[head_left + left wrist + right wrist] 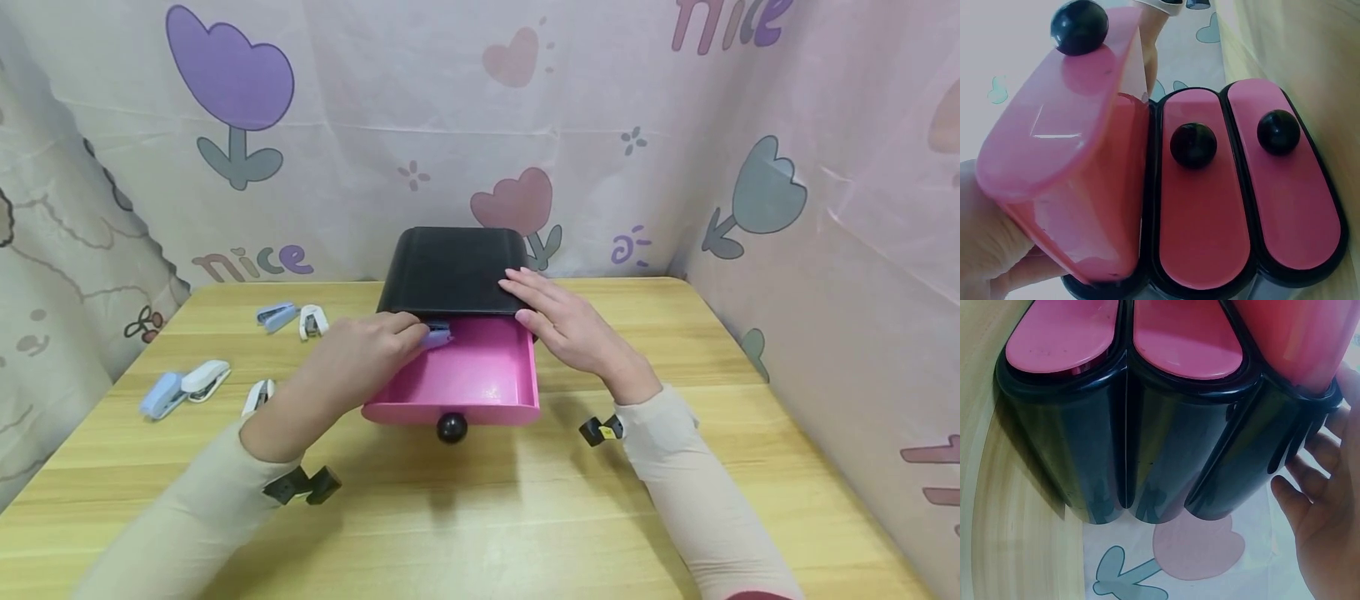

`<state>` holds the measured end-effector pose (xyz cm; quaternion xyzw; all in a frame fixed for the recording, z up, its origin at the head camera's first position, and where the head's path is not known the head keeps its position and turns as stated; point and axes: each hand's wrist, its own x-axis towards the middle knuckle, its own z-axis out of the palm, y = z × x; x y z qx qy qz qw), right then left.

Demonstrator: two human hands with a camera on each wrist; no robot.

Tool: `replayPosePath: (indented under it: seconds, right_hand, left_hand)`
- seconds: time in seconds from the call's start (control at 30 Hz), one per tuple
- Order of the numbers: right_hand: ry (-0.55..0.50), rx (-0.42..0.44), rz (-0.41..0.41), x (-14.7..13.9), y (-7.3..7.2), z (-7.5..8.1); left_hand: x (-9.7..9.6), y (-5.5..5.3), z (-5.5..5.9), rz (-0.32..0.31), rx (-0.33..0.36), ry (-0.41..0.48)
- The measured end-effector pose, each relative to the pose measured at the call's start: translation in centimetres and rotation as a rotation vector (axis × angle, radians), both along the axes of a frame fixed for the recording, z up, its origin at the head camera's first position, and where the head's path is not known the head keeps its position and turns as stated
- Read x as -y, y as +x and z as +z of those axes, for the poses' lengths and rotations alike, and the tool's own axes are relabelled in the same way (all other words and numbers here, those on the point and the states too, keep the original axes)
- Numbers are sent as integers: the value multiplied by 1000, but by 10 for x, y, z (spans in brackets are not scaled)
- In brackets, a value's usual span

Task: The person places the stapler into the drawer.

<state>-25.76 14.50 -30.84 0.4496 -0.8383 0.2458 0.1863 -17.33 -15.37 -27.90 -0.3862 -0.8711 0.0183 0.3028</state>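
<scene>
A black cabinet [453, 271] stands on the table with its top pink drawer [480, 379] pulled out, its round black knob [452, 427] toward me. My left hand [363, 354] reaches over the drawer's left wall with bent fingers. It pinches a small blue stapler [438, 337] inside, near the back; the fingers cover part of it. In the left wrist view, the hand [991, 244] shows beside the drawer's outer wall. My right hand [573, 325] rests on the cabinet's top right edge, fingers extended. The right wrist view shows that hand [1329, 487] along the black casing.
Two lower pink drawers, one in the middle [1204, 206] and one at the bottom [1297, 206], are closed. Left on the table lie blue staplers [277, 317] [163, 396] and white staplers [312, 322] [206, 381], another white stapler [258, 395] partly behind my left forearm. A printed curtain [360, 150] hangs behind.
</scene>
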Motion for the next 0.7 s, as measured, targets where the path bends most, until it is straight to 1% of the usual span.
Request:
replayPosePath:
  seconds: [0.07, 0.13, 0.23, 0.37, 0.47, 0.53, 0.7]
  right_hand:
    - [-1, 3, 1, 1, 0, 0]
    - [0, 8, 0, 1, 0, 0]
    - [1, 11, -3, 2, 1, 0]
    - [1, 10, 0, 2, 1, -1]
    - [0, 10, 0, 2, 0, -1]
    - [-2, 11, -4, 2, 0, -1]
    - [0, 13, -9, 1, -1, -1]
  left_hand:
    - [2, -1, -1, 11, -35, -3]
    - [3, -1, -2, 17, -54, 9]
    - [5, -3, -4, -6, -55, 90]
    - [9, -4, -8, -83, -60, 238]
    - [14, -5, -9, -116, -63, 320]
    - [18, -5, -10, -114, -49, 354]
    - [31, -4, -11, -46, 23, 407]
